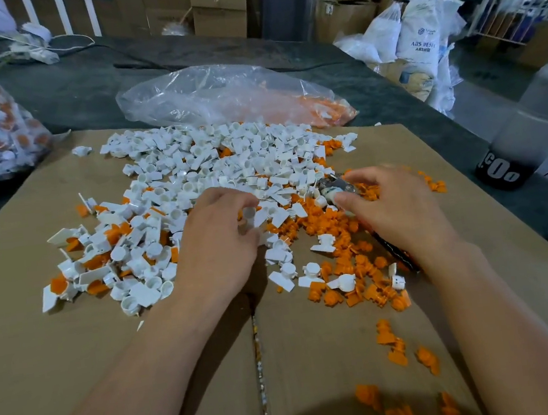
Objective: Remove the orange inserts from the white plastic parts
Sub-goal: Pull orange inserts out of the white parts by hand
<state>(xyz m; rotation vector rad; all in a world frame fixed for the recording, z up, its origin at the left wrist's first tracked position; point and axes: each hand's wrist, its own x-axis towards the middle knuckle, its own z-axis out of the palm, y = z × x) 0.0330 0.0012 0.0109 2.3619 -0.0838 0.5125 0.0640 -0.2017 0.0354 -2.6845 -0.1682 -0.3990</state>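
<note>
left hand fingers curled, pinching a white part at the near edge of the pile of white parts. can't tell if that one has its insert in. right hand wrapped round a plier-like tool, metal head poking out past the thumb, dark handle running back under the wrist. something small and pale sits at the head, too blurred to name.

loose orange inserts lie heaped just under and near the right hand, trailing toward the viewer over the cardboard. unprocessed parts with orange showing sit mostly at the left side of the pile.

risks as i judge them:
- done and undone white parts share one heap – easy to re-pick an empty one or miss a filled one
- tool head is near the left fingertips, so a slip while prying could nip skin
- a popped insert could fly off the cardboard or drop into the seam, where bits already sit
- squeezing too hard may crack the thin white tabs
- a sleeve or wrist sweep could scatter the orange heap

clear bag behind the pile holds orange bits, well apart from both hands.
</note>
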